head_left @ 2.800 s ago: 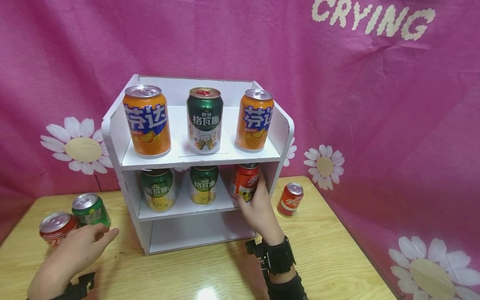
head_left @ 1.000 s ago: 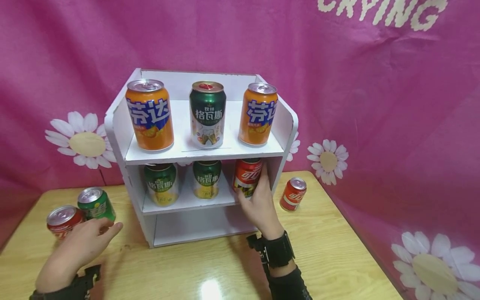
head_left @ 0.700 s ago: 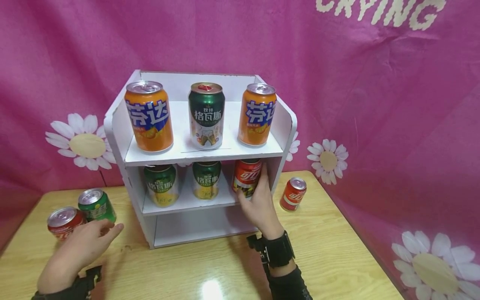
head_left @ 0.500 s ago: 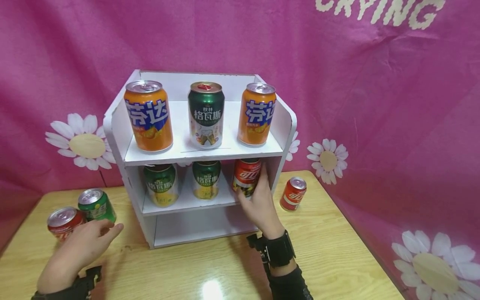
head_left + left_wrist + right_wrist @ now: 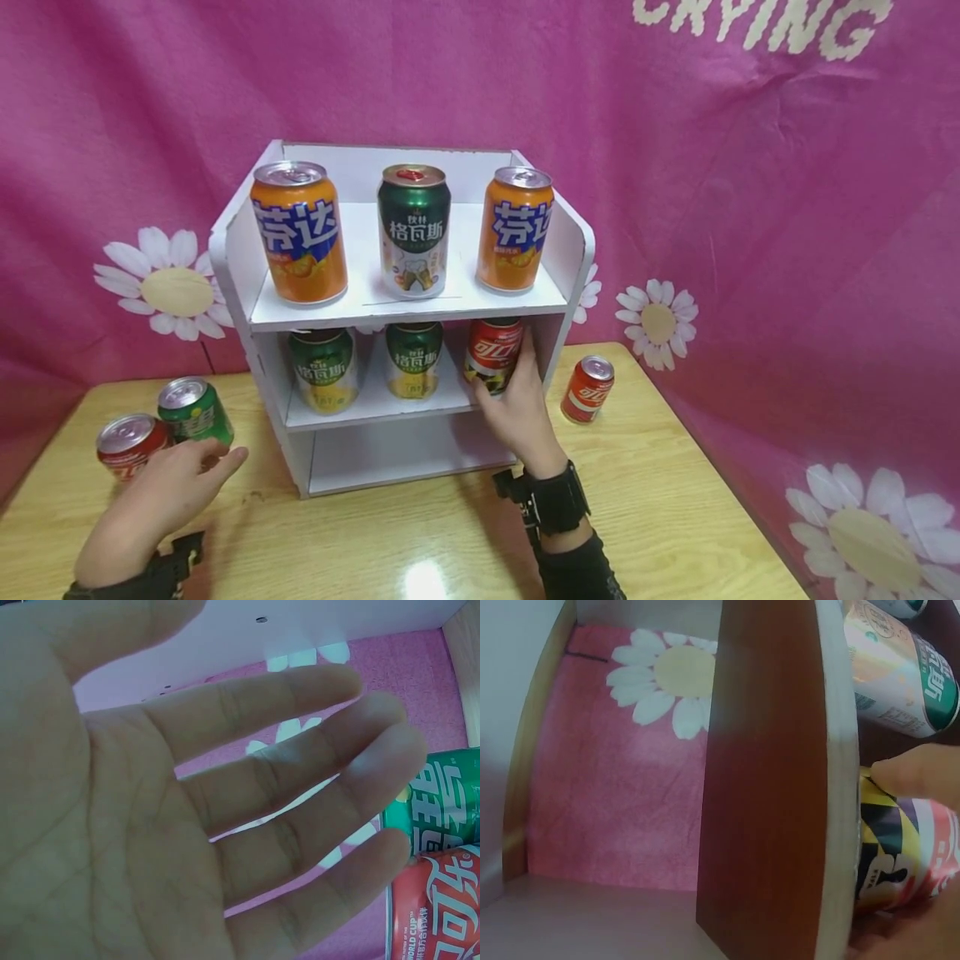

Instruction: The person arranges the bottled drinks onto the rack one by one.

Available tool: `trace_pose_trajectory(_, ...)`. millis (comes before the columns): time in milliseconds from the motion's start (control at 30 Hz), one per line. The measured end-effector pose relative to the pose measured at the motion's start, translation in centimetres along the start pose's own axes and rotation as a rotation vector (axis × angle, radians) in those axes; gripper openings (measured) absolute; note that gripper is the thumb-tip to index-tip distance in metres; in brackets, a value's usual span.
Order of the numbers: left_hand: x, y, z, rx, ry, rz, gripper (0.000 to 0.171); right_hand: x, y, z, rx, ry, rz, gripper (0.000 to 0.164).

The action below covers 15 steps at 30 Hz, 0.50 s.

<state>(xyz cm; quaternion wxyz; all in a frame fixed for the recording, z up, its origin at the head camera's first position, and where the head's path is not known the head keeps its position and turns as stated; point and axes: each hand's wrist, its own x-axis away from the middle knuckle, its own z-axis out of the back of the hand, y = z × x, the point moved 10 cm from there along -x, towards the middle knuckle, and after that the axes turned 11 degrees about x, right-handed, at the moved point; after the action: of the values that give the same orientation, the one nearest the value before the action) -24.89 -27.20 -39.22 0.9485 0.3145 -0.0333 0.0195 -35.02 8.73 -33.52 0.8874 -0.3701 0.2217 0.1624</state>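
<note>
My right hand (image 5: 525,417) reaches into the middle shelf and grips a red cola can (image 5: 493,350) at its right end, thumb in front. Yellow and black patches show low on that can (image 5: 885,847) in the right wrist view. Left of it on the same level stand two green-and-yellow kvass cans (image 5: 413,362). Over the table at left, my left hand (image 5: 168,483) is empty, its fingers (image 5: 262,697) loosely extended in the left wrist view. Just beyond it stand another red cola can (image 5: 127,446) and a green soda can (image 5: 197,412).
Two orange soda cans (image 5: 300,242) and a green-and-white kvass can (image 5: 414,233) stand on the top of the white shelf unit (image 5: 408,315). A third red cola can (image 5: 587,390) is on the wooden table (image 5: 645,500) to the right. A pink cloth (image 5: 750,208) hangs behind.
The gripped cola can has turned on the shelf, bringing its white lettering round toward the front. My left hand has barely moved; the head view has shifted slightly.
</note>
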Motion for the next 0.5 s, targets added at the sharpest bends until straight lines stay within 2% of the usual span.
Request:
trace_pose_trajectory(133, -0.08, -0.08, -0.11, -0.001, -0.014, 0.01, 0.056, -0.01, -0.43, 0.07, -0.009, 0.008, 0.024, 0.098)
trace_pose_trajectory(267, -0.12, -0.21, -0.43, 0.008, -0.04, 0.024, 0.058, 0.16, -0.19, -0.1, -0.023, -0.009, 0.002, 0.098)
trace_pose_trajectory(500, -0.13, -0.18, -0.2, 0.007, -0.02, 0.017, 0.057, 0.27, -0.13, 0.05, 0.029, 0.0, -0.012, 0.098)
